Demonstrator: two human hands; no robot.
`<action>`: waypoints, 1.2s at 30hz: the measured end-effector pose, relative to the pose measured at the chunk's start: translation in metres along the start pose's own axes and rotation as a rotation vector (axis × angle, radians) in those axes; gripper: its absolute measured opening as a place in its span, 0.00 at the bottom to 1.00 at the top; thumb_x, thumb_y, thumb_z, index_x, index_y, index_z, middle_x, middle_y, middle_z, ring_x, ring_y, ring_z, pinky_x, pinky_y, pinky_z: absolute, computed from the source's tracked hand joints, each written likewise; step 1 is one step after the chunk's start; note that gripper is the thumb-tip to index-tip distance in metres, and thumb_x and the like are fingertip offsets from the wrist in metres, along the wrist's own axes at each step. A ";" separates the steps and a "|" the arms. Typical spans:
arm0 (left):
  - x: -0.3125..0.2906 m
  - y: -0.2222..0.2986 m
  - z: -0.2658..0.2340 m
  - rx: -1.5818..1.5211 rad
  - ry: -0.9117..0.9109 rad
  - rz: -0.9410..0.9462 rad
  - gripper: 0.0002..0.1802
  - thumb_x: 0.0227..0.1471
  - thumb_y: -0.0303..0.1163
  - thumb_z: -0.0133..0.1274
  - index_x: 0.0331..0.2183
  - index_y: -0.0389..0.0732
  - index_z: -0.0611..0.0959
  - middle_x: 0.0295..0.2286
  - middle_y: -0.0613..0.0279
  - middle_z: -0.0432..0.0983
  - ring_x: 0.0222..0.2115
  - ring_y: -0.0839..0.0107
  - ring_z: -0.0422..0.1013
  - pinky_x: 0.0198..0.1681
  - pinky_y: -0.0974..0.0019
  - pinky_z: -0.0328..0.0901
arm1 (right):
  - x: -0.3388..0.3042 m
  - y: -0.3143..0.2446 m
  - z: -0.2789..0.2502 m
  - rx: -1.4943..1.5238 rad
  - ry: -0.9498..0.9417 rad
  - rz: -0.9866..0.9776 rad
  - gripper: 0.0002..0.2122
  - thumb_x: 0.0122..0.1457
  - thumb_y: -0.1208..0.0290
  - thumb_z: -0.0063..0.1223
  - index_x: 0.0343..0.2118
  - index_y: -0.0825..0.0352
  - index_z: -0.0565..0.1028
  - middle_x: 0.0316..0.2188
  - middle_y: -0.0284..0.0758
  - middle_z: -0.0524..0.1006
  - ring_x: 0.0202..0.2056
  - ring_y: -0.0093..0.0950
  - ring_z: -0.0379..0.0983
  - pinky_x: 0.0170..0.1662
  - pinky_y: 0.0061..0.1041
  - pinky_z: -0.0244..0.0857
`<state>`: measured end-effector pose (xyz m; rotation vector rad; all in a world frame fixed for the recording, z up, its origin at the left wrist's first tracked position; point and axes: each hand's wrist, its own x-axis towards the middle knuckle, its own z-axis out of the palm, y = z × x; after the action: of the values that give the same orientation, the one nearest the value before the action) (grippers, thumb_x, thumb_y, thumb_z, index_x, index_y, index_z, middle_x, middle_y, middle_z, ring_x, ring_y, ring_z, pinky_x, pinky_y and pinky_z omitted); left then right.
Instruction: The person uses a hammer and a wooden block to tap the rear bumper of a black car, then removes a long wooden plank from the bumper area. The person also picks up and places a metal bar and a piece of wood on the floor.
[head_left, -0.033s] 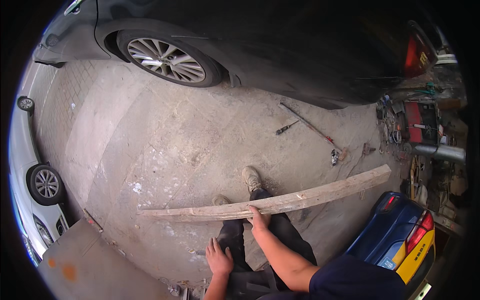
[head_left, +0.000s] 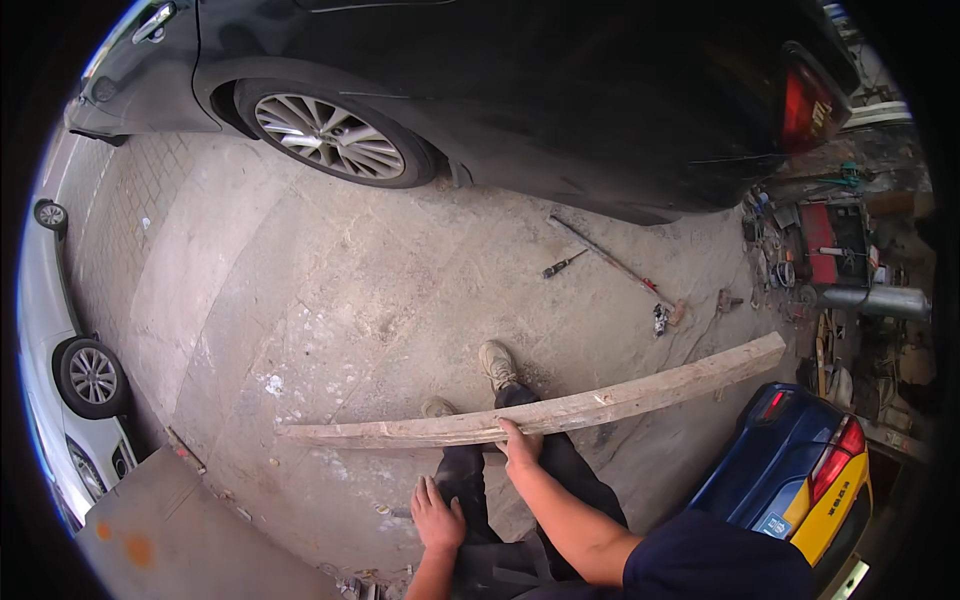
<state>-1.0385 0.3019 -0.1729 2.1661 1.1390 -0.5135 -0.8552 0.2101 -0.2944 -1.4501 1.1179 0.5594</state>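
A long, weathered wooden beam [head_left: 655,384] lies crosswise in front of me, over my legs. My right hand [head_left: 519,441] grips its near edge around the middle, thumb on top and the other fingers mostly hidden beneath. My left hand [head_left: 437,515] rests flat on my left thigh, fingers stretched out and holding nothing, short of the beam. Beyond the beam, my shoes [head_left: 497,365] stand on the concrete floor.
A dark car [head_left: 560,120] stands across the far side. On the floor lie a long-handled tool [head_left: 605,257] and a screwdriver-like tool [head_left: 563,265]. A blue-and-yellow car [head_left: 775,450] is close at right, below tool clutter. A silver car [head_left: 75,350] is at left.
The view has shifted slightly, so the dark car and floor tools appear a little lower and the tools farther left. Both hands and the beam keep nearly the same places.
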 end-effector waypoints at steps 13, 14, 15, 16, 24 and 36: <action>0.058 0.165 -0.086 0.039 -0.242 0.718 0.64 0.48 0.55 0.69 0.71 0.34 0.53 0.64 0.42 0.65 0.65 0.49 0.61 0.70 0.51 0.56 | -0.148 -0.209 -0.127 -0.151 -0.356 -0.493 0.29 0.51 0.82 0.70 0.53 0.73 0.66 0.47 0.39 0.77 0.50 0.32 0.77 0.52 0.31 0.72; 0.054 0.178 -0.082 0.049 -0.236 0.744 0.58 0.48 0.57 0.68 0.68 0.35 0.61 0.55 0.42 0.75 0.58 0.46 0.70 0.63 0.52 0.65 | -0.154 -0.212 -0.132 -0.027 -0.422 -0.534 0.31 0.51 0.79 0.72 0.54 0.74 0.64 0.48 0.40 0.77 0.49 0.32 0.77 0.55 0.33 0.71; 0.048 0.187 -0.077 0.042 -0.213 0.690 0.54 0.48 0.58 0.68 0.65 0.35 0.65 0.53 0.43 0.76 0.56 0.46 0.71 0.61 0.52 0.66 | -0.158 -0.216 -0.134 -0.055 -0.441 -0.570 0.31 0.51 0.78 0.73 0.55 0.74 0.64 0.49 0.41 0.76 0.50 0.32 0.77 0.55 0.33 0.71; 0.045 0.201 -0.073 0.039 -0.182 0.635 0.50 0.48 0.58 0.68 0.61 0.35 0.69 0.51 0.44 0.78 0.54 0.47 0.73 0.59 0.51 0.68 | -0.159 -0.225 -0.135 -0.059 -0.457 -0.627 0.32 0.52 0.76 0.73 0.55 0.74 0.63 0.49 0.41 0.76 0.50 0.32 0.76 0.55 0.33 0.70; -0.021 0.222 -0.095 0.123 -0.192 0.470 0.35 0.52 0.58 0.66 0.45 0.37 0.76 0.44 0.41 0.81 0.50 0.45 0.75 0.54 0.49 0.70 | -0.193 -0.371 -0.209 -0.195 -1.036 -0.510 0.24 0.58 0.71 0.72 0.52 0.70 0.71 0.45 0.32 0.78 0.48 0.25 0.76 0.54 0.28 0.69; -0.129 0.114 -0.033 0.081 -0.476 0.089 0.34 0.51 0.57 0.63 0.44 0.36 0.78 0.43 0.36 0.82 0.46 0.38 0.77 0.50 0.43 0.71 | -0.149 -0.443 -0.175 0.132 -0.869 -0.376 0.44 0.55 0.46 0.73 0.68 0.65 0.65 0.61 0.31 0.70 0.62 0.30 0.65 0.66 0.37 0.58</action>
<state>-1.0131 0.2002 -0.0326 1.9971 0.7681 -0.9848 -0.5800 0.0403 0.0852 -1.0750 0.1857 0.7239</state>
